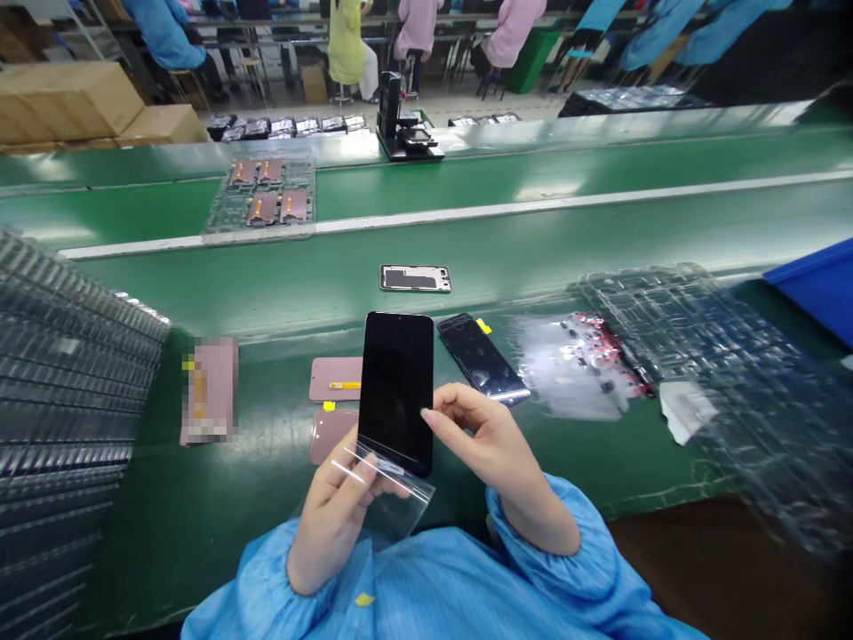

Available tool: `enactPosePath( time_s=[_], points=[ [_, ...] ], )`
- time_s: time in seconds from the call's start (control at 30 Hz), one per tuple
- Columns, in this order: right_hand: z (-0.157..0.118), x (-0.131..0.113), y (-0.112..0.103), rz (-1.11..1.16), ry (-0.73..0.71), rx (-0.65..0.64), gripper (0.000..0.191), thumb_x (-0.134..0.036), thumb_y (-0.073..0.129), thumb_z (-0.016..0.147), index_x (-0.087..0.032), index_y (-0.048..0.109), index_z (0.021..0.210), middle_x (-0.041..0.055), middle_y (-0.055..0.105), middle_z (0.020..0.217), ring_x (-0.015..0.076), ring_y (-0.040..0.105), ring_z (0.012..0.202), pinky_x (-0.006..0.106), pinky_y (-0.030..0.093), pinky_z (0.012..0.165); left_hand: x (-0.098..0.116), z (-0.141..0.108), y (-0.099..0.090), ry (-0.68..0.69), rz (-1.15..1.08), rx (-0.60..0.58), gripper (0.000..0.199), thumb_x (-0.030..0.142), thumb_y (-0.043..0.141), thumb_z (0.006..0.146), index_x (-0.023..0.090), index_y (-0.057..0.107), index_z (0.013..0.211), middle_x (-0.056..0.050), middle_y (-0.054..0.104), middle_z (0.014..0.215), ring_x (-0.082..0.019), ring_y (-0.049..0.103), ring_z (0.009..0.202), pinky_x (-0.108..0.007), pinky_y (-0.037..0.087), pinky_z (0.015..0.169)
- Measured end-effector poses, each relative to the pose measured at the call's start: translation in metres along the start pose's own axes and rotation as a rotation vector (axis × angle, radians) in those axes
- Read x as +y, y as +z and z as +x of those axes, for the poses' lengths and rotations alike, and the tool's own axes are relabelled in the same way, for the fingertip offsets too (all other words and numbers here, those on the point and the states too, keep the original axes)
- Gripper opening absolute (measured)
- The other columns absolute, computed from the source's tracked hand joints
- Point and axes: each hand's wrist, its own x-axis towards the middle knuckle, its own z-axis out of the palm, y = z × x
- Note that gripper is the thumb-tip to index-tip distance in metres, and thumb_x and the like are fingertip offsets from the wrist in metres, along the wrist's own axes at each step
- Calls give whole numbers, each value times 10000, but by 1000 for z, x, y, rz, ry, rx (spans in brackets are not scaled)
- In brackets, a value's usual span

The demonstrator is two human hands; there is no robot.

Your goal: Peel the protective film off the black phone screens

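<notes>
My left hand (331, 524) grips the lower end of a black-screened smartphone (396, 391), which stands upright in front of me. A clear plastic bag (393, 500) covers the phone's bottom end and sits in that hand. My right hand (483, 453) is raised beside the phone, its fingertips at the right edge, with nothing visibly held. Further up the green bench lie a dark phone panel (481, 360), a pink rear cover (337, 380) and a second pink cover (331, 436), partly hidden behind the phone.
Stacked clear trays (73, 400) rise at left, and a loose tray (706, 356) and a blue bin (817, 289) sit at right. A metal phone frame (415, 278) lies on the belt (533, 240). Seated co-workers (346, 44) work beyond it.
</notes>
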Motion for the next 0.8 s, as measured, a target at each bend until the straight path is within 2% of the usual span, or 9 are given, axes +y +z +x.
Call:
enactPosePath(
  time_s=[0.17,0.27,0.33,0.43,0.5,0.6,0.67,0.73,0.8],
  points=[
    [1,2,-8,41,-14,-150,136,-304,641,847,-191,581,893,-46,525,634,78,438,497,212,366,468,0,0,-1,-3,-3,13,315,286,655,901,323,699,1210,-31,724,1048,-138,690,814,-266,600,746],
    [-2,3,-16,8,-74,-213,274,-267,624,862,-204,565,1122,-10,579,786,82,474,526,218,415,474,-2,0,-3,5,-22,42,316,269,652,902,294,698,1213,-44,720,1097,-141,685,830,-268,597,751],
    [-8,3,-20,-97,-193,-159,412,-230,600,878,-240,495,1276,18,575,906,100,506,590,236,467,513,-2,0,-2,19,-17,63,318,259,640,907,281,691,1221,-46,717,1115,-151,685,855,-269,595,745],
    [-21,0,-15,-376,-447,-84,587,-195,616,872,-275,397,1411,72,529,1079,189,575,878,329,560,727,-1,2,1,18,1,69,333,276,633,910,266,676,1239,-51,724,1105,-155,693,830,-287,592,761],
    [-30,-2,-5,-565,-608,-52,600,-193,656,861,-288,419,1404,89,490,1142,233,544,1018,391,553,840,-1,4,3,1,16,85,345,291,648,898,255,671,1240,-59,727,1114,-166,700,849,-303,584,804],
    [-34,-2,13,-691,-790,63,505,-183,687,856,-305,501,1310,75,463,1135,224,522,992,403,534,855,-4,5,5,-13,40,124,375,309,688,865,239,675,1234,-73,703,1208,-223,669,1058,-322,552,908],
    [-28,0,20,-642,-802,199,502,-189,676,866,-289,488,1320,78,464,1111,226,517,980,398,528,842,-7,5,4,-26,54,121,363,318,699,856,235,690,1209,-74,697,1228,-237,650,1101,-326,549,913],
    [-18,3,20,-568,-717,365,560,-228,666,876,-268,433,1384,92,470,1109,244,515,999,409,523,833,-9,5,2,-45,75,85,310,317,691,862,218,717,1154,-76,716,1175,-222,678,998,-330,571,851],
    [-6,7,17,-520,-610,467,637,-294,676,872,-258,380,1436,110,477,1150,268,514,1035,441,515,849,-10,4,1,-51,83,51,286,319,682,870,209,731,1130,-75,727,1122,-196,688,888,-329,587,794]
  ],
)
